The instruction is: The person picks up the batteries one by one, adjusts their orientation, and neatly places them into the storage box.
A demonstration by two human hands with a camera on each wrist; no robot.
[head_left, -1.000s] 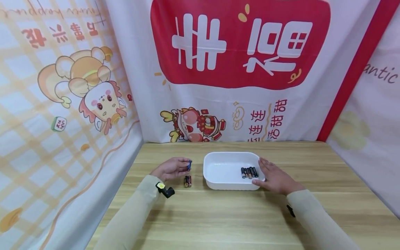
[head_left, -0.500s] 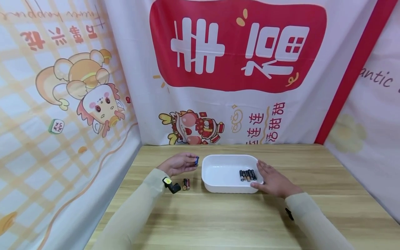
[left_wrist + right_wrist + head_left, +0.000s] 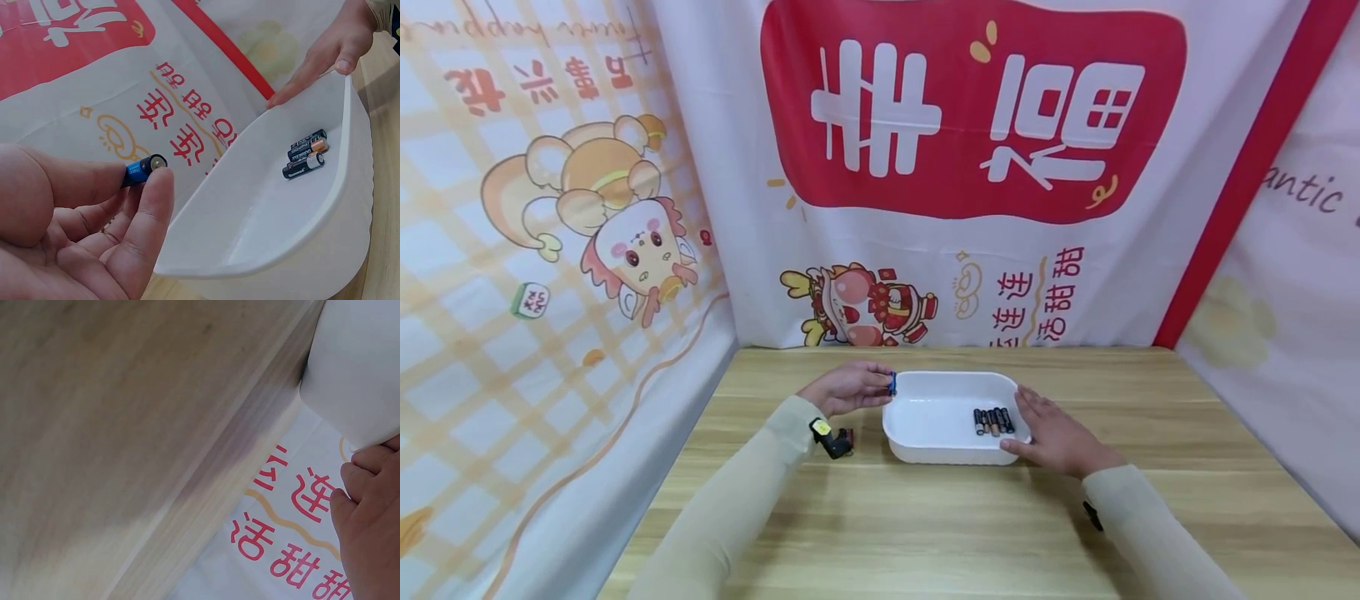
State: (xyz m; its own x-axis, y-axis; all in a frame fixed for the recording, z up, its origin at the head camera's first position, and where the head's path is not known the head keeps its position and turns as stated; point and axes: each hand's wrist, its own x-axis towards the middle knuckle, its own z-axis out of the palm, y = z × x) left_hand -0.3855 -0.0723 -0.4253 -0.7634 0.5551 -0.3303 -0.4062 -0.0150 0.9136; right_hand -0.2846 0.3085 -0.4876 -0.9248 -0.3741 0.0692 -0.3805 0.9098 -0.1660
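My left hand [image 3: 854,388] pinches a blue and black battery [image 3: 144,170] between thumb and fingers, at the left rim of the white plastic container [image 3: 917,455]. In the left wrist view the metal end of the battery faces the container. Inside the container, toward its right end, several dark batteries [image 3: 994,422] lie side by side. My right hand [image 3: 1060,433] rests against the container's right end, fingers along the rim and thumb at the near corner. The right wrist view shows those fingers touching the container's white wall [image 3: 359,369].
Behind the left wrist's black camera mount [image 3: 835,442], a reddish battery [image 3: 851,437] lies on the wooden table [image 3: 880,533], mostly hidden. Printed cloth [image 3: 850,233] hangs behind the table and along both sides.
My left hand has moved right with the blue battery, from above the table to the container's left rim. The batteries on the table are now mostly covered. My right hand stays at the container.
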